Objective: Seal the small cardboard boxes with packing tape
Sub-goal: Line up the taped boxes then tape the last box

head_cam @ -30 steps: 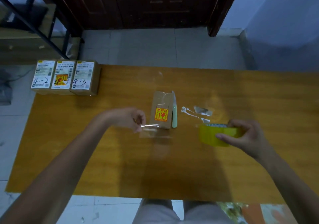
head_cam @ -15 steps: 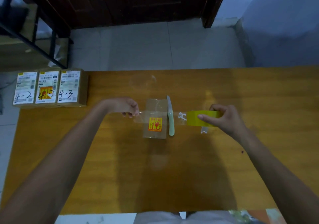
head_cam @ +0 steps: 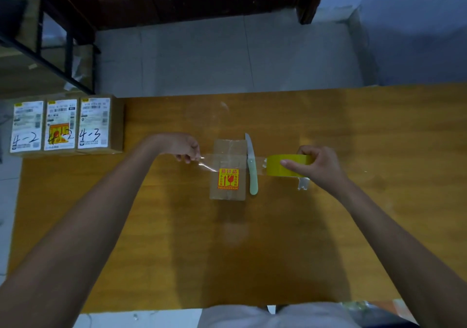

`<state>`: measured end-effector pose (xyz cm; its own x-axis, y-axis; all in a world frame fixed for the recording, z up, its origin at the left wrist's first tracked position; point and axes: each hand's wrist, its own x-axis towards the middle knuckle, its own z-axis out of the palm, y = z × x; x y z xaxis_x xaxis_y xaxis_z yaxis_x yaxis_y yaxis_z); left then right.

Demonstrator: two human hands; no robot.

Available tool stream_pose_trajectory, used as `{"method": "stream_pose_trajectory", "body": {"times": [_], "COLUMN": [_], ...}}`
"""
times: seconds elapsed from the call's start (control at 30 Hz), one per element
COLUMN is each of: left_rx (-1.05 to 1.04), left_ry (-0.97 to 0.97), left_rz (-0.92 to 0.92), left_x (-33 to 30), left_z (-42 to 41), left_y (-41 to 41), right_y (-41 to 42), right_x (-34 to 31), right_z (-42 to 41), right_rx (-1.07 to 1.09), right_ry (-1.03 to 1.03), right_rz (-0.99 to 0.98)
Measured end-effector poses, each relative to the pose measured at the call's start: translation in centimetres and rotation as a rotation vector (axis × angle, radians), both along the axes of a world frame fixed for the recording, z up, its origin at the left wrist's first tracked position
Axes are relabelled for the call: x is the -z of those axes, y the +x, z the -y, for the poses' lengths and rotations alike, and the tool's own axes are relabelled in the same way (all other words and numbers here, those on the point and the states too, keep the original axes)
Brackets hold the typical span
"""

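Small cardboard box [head_cam: 228,168]: set at table [head_cam: 379,130] centre, long axis running 12 to 6 o'clock, warning sticker toward 6.

Tape strip [head_cam: 209,162]: stretched 9 to 3 o'clock, crosswise above the box, apparently held taut so it can be lowered flat.

Left hand [head_cam: 183,148], at 9 o'clock of box: free end pinched between curled fingers.

Right hand [head_cam: 317,166], at 3 o'clock: yellow tape roll [head_cam: 285,166] gripped, thumb outside.

Knife [head_cam: 251,166]: laid along the box's 3 o'clock side, probably for cutting.

Three labelled boxes [head_cam: 62,125]: grouped at 10 o'clock.

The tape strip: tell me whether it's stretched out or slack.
Stretched out: the tape strip spans above the box between left hand and the roll in the right hand.
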<state>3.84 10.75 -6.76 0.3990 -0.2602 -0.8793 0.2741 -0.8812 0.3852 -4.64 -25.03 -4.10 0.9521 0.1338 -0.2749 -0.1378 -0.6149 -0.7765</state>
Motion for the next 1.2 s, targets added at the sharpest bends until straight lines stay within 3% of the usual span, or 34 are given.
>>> {"method": "stream_pose_trajectory", "body": {"times": [0.4, 0.7, 0.87, 0.93, 1.07, 1.2], "left_rx": [-0.184, -0.45, -0.844, -0.782, -0.444, -0.478], "left_ry": [0.043, 0.231, 0.236, 0.22, 0.348, 0.371], "left_rz": [0.131, 0.582, 0.892, 0.909, 0.768, 0.678], "left_x": [3.4, 4.4, 1.5, 0.4, 0.9, 1.8], "left_z": [4.0, 5.0, 6.8, 9.6, 15.0, 14.4], "left_y": [-3.0, -7.7, -10.7, -12.0, -14.2, -15.1], "right_y": [0.2, 0.0, 0.0, 0.0, -0.2, -1.4], "right_x": [1.4, 1.9, 2.2, 2.4, 2.1, 0.7], "right_z": [-0.6, -0.8, -0.8, -0.7, -0.4, -0.1], "right_rx": [-0.025, 0.0, 0.03, 0.035, 0.019, 0.042], "right_ry": [-0.067, -0.011, 0.019, 0.011, -0.026, -0.054], "right_rz": [0.006, 0.019, 0.007, 0.005, 0.006, -0.007]}}
